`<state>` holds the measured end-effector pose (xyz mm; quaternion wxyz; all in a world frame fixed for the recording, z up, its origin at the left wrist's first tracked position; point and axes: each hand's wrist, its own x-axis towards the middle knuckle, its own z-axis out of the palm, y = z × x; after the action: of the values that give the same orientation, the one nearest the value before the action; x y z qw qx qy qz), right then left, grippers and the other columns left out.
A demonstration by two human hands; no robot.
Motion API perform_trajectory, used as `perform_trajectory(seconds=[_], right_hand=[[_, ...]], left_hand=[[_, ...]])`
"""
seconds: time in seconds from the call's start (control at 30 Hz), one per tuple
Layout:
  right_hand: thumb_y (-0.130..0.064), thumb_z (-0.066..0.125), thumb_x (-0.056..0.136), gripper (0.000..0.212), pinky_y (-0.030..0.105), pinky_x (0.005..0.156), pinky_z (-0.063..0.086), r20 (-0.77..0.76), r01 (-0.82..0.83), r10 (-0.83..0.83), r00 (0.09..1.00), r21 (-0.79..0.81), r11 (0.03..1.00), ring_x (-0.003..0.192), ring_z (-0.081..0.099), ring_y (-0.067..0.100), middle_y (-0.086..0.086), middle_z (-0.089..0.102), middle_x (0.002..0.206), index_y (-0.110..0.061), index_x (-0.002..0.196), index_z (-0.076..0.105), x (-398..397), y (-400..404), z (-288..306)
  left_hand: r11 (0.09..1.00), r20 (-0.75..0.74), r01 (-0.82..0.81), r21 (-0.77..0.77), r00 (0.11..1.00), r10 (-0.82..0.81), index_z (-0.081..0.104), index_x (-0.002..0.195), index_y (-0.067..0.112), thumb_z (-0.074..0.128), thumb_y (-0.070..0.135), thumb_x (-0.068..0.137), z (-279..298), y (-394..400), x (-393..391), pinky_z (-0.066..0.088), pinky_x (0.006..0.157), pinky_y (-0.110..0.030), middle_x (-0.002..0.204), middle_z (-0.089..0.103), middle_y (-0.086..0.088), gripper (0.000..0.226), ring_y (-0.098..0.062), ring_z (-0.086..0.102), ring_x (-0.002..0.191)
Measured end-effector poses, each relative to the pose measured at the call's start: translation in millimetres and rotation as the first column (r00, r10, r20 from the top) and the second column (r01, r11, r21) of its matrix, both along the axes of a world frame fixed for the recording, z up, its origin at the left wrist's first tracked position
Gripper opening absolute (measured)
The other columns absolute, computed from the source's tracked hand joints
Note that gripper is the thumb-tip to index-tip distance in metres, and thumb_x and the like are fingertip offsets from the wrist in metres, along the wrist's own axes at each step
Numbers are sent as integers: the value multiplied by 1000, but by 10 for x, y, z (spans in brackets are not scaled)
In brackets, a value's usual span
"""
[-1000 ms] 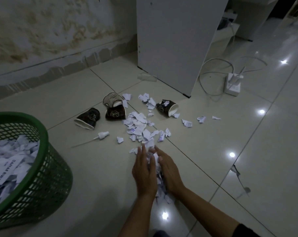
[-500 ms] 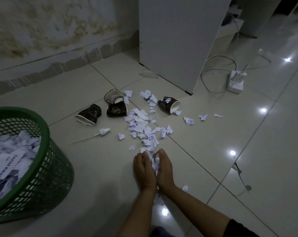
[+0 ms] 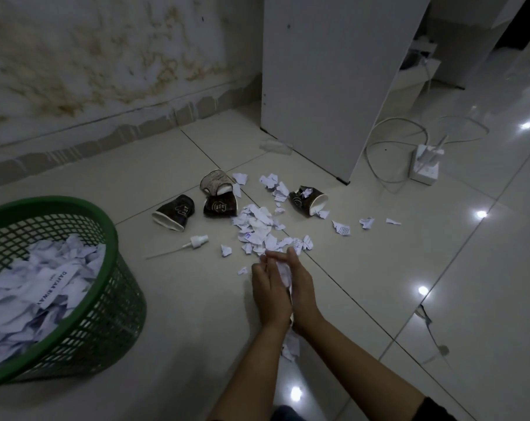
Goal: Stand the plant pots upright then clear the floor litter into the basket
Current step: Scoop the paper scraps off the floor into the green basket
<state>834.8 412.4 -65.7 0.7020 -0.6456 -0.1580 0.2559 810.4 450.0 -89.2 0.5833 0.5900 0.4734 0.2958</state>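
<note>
My left hand (image 3: pixel 269 294) and my right hand (image 3: pixel 304 288) are pressed together low over the tiled floor, fingers pointing forward. They squeeze a wad of torn paper scraps (image 3: pixel 285 273) between the palms. More scraps lie under my wrists (image 3: pixel 291 347) and in a loose pile (image 3: pixel 257 226) just beyond my fingertips. Several dark paper pots lie tipped over behind the pile: one at the left (image 3: pixel 174 212), two touching in the middle (image 3: pixel 220 205), one at the right (image 3: pixel 307 200). The green mesh basket (image 3: pixel 105 314) stands at the left, holding white paper.
A white spray nozzle with its tube (image 3: pixel 196 240) lies between the basket and the pile. A white cabinet panel (image 3: pixel 324 86) stands behind the pots, and a power strip with cables (image 3: pixel 426 165) lies to its right. A stained wall runs along the back left.
My hands drew together around scraps at the near edge of the pile. They now press palm to palm with the fingers stretched forward again, and a few scraps lie under my wrists.
</note>
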Motion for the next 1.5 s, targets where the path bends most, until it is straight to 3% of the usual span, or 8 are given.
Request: perform_trajectory(seconds=[0.13, 0.37, 0.53, 0.7, 1.0, 1.17, 1.23, 1.5], right_hand=[[-48, 58, 88, 48, 23, 77, 54, -128, 72, -70, 989, 8, 997, 88, 73, 18, 10, 76, 90, -4, 86, 73, -42, 62, 253], [-55, 59, 88, 76, 48, 98, 51, -344, 135, -78, 936, 143, 981, 105, 64, 40, 34, 58, 116, 13, 123, 54, -179, 586, 1066], [-54, 58, 91, 51, 29, 56, 36, -254, 26, 26, 967, 201, 979, 51, 40, 12, 9, 39, 57, -16, 62, 41, -290, 1214, 1791], [-46, 55, 96, 46, 20, 46, 39, -244, -155, 214, 946, 239, 959, 44, 43, 5, -9, 44, 50, -19, 59, 45, -726, 1962, 2501], [-49, 40, 98, 54, 42, 97, 49, -331, -284, 273, 903, 17, 959, 107, 62, 36, 15, 66, 119, -3, 111, 65, -1631, 2845, 1838], [-20, 47, 100, 26, 14, 73, 46, -46, -416, 414, 909, -106, 903, 91, 57, 19, 15, 64, 108, -2, 106, 65, -1660, 2795, 1589], [-9, 51, 97, 14, 28, 88, 51, 10, -464, 467, 884, -108, 879, 99, 57, 24, 18, 64, 111, -6, 93, 64, -1705, 2739, 1473], [-45, 40, 99, 59, 34, 95, 48, 137, -478, 502, 854, -179, 860, 94, 67, 25, 14, 75, 91, -2, 76, 74, -1629, 2613, 1369]], left_hand=[[1000, 20, -21, 11, 1000, 21, 56, 118, 7, 26, 55, 97, 297, 76, -14, 44, 98, -38, 120, 59, -12, 60, -27, 55, 114], [971, 248, -218, -94, 940, 235, 42, 50, 12, 8, 58, 96, 1250, 488, -145, 41, 59, -27, 53, 55, -3, 73, -19, 54, 53], [924, 360, -376, 72, 874, 328, 36, 45, 11, 12, 53, 99, 2042, 1046, -314, 36, 47, -16, 42, 46, -2, 73, -11, 43, 38], [825, 404, -559, 78, 775, 487, 39, 42, 13, 18, 53, 100, 2725, 1791, -780, 41, 53, -17, 40, 49, 1, 74, -11, 50, 41], [915, 37, -385, -117, 919, 391, 50, 57, 12, 38, 29, 99, 2177, 2644, -1964, 39, 75, -31, 80, 60, -16, 47, -25, 51, 74], [942, -57, -118, -313, 993, 105, 60, 92, 1, 41, 23, 99, 1928, 2752, -2344, 46, 72, -35, 99, 60, -14, 30, -32, 57, 91], [936, -65, -40, -351, 998, 19, 57, 117, -4, 41, 17, 99, 1896, 2707, -2378, 48, 88, -42, 116, 57, -18, 32, -34, 55, 110], [952, -110, -251, -178, 966, 234, 69, 87, 10, 48, 32, 92, 1768, 2830, -2583, 51, 79, -37, 94, 70, -17, 31, -31, 64, 83]])
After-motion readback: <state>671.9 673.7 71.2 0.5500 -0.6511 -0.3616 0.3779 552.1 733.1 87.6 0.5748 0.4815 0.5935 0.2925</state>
